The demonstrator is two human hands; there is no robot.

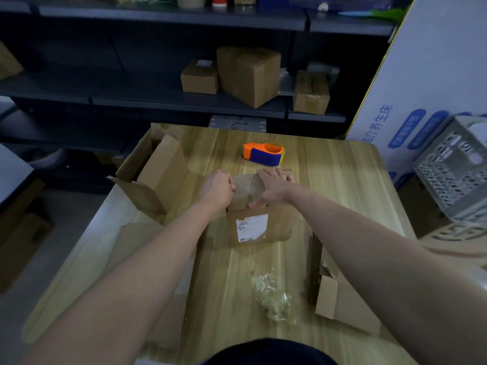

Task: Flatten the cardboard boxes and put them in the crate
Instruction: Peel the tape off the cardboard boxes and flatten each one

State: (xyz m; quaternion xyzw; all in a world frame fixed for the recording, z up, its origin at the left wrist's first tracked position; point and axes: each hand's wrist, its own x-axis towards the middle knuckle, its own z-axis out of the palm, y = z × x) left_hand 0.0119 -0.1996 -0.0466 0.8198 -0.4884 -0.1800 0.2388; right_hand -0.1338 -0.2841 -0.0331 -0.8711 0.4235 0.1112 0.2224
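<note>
A small cardboard box (pixel 259 225) with a white label on its near face stands upright in the middle of the wooden table (pixel 342 180). My left hand (pixel 217 189) is at the box's top left edge with its fingers curled, pinching at the top. Flat across the top of the box lies my right hand (pixel 272 185), fingers stretched toward the far edge. A grey perforated crate (pixel 456 172) stands at the right, off the table. An opened larger box (pixel 152 175) sits at the table's left edge.
An orange and blue tape dispenser (pixel 264 153) lies behind the box. Crumpled clear tape (pixel 274 296) lies near me. Flattened cardboard (pixel 340 299) lies at the near right and more cardboard (pixel 147 248) at the near left. Shelves behind hold closed boxes (pixel 247 75).
</note>
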